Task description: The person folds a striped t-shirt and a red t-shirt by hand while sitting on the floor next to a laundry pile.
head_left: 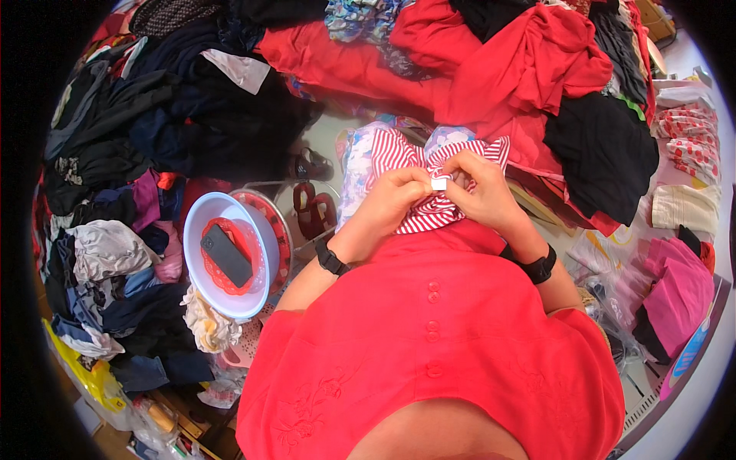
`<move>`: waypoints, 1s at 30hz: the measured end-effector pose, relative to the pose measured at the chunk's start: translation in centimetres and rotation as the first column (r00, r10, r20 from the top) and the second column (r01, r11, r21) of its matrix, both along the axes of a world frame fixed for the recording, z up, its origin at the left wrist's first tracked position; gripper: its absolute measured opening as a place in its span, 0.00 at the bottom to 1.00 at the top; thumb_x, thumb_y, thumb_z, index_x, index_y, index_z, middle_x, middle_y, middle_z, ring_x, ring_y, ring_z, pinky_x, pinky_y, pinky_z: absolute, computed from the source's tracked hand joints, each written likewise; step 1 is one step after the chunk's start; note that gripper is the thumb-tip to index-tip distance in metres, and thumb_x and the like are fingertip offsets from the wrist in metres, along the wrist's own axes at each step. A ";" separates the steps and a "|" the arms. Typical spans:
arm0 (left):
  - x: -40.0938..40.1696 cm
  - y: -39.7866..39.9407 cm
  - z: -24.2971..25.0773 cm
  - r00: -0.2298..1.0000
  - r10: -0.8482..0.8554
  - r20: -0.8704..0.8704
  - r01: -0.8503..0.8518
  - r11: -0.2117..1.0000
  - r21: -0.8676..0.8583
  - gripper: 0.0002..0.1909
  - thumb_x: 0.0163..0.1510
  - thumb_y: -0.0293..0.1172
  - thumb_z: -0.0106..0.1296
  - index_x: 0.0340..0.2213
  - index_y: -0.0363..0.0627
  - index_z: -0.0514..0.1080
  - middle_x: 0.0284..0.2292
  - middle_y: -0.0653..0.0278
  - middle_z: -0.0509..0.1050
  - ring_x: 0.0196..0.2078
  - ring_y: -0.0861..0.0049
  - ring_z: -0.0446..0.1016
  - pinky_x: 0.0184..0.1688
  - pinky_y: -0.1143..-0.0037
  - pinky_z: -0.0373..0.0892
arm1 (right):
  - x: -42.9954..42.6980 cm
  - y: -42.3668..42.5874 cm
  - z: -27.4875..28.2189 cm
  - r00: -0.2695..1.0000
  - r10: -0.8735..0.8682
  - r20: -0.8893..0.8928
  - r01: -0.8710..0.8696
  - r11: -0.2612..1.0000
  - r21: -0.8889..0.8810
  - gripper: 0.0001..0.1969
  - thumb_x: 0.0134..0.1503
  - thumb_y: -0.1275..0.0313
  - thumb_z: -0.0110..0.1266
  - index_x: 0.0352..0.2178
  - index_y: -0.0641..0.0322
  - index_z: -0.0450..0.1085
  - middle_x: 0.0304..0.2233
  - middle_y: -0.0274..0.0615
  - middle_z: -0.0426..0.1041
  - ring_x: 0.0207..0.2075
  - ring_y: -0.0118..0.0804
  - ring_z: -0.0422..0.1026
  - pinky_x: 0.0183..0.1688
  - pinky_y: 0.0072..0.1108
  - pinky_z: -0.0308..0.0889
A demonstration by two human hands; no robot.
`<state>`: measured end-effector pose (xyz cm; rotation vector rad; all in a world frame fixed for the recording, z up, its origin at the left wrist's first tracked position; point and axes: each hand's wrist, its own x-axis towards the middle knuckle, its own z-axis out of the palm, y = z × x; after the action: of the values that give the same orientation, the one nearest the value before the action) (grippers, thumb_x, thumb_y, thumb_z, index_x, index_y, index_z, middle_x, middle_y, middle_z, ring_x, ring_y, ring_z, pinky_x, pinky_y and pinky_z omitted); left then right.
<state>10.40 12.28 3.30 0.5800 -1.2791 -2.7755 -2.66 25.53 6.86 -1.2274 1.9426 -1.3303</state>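
A garment with red and white stripes (428, 218) lies bunched across my lap, over purple and white patterned trousers (355, 172). A small white fabric tag (439, 184) shows between my hands. My left hand (402, 192) pinches the striped cloth beside the tag's left edge. From the other side, my right hand (483, 187) grips the cloth, its thumb and index finger close to the tag. Folds and fingers hide part of the garment there. Both wrists wear dark bands.
At my left, a light blue plastic basin (192, 276) holds a red openwork basket (221, 226) and a dark phone (226, 256). Dark clothes (190, 126) heap beyond it. Ahead, red cloth (517, 63) covers a bed-like surface. Dark red sandals (313, 210) rest on the floor. Pink cloth (678, 296) lies right.
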 end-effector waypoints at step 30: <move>0.0 -0.1 0.1 0.998 -0.004 -0.068 -0.003 0.994 -0.107 0.04 0.50 0.23 0.46 0.25 0.35 0.68 0.24 0.69 0.66 0.26 0.87 0.61 0.27 0.85 0.57 | 0.3 0.2 -0.9 0.993 -0.025 -0.116 0.019 0.998 -0.052 0.06 0.45 0.76 0.54 0.27 0.65 0.67 0.20 0.43 0.66 0.17 0.34 0.66 0.21 0.22 0.61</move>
<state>10.45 12.18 3.37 0.4745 -1.4026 -2.6817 -2.34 25.69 6.01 -1.3391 2.0184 -1.3541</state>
